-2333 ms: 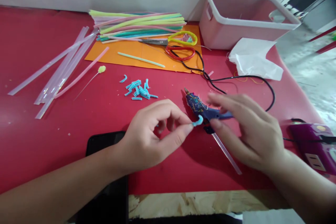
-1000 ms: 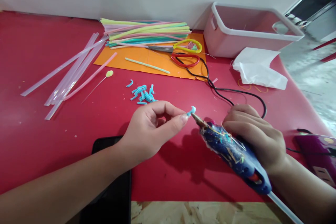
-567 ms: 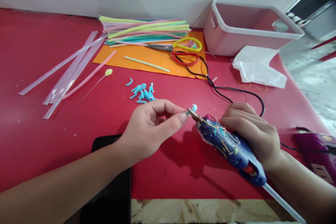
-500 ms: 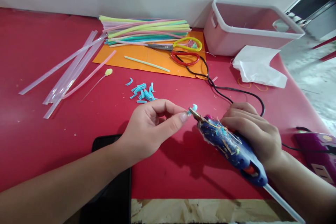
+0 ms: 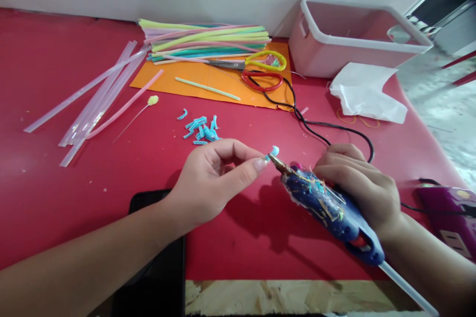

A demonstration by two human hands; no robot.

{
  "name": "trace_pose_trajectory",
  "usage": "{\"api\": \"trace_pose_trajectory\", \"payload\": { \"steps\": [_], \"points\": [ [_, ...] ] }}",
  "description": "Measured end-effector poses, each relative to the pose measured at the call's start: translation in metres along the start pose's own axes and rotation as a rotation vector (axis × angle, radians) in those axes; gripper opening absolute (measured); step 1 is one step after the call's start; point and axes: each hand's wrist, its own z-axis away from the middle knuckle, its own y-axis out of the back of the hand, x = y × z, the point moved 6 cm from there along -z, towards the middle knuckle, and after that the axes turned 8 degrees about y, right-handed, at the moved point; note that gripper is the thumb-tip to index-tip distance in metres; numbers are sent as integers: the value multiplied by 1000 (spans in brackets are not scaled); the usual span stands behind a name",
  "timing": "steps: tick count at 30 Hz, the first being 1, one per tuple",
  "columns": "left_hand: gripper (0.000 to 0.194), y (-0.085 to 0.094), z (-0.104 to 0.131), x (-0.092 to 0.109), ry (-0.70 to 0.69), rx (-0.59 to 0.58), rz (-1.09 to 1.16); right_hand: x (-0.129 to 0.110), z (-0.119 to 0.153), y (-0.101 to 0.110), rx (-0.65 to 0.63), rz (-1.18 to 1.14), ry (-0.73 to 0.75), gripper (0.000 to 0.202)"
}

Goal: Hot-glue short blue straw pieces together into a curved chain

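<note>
Blue curled piece (image 5: 275, 150), at the tip of the glue gun (image 5: 327, 205), is pinched in my left hand (image 5: 211, 188), my right hand (image 5: 362, 185) gripping the gun, so I'd best hold both steady and dab sparingly.

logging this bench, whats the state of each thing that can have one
blue piece: pinched in left hand
glue gun: held in right hand, stick loaded
blue pile: loose, cut short
scissors: unheld; open or shut unclear
pink bin: lidless
phone: screen dark
white sheet: crumpled
</note>
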Motion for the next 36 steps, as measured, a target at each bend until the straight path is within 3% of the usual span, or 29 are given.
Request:
{"api": "trace_pose_trajectory", "payload": {
  "steps": [17,36],
  "points": [
    [8,-4,0,4,-29,-75,29,2,4,0,13,6,-20,7],
    [10,-4,1,7,-83,-68,-113,3,7,5,36,-8,-23,5]
  ]
}}
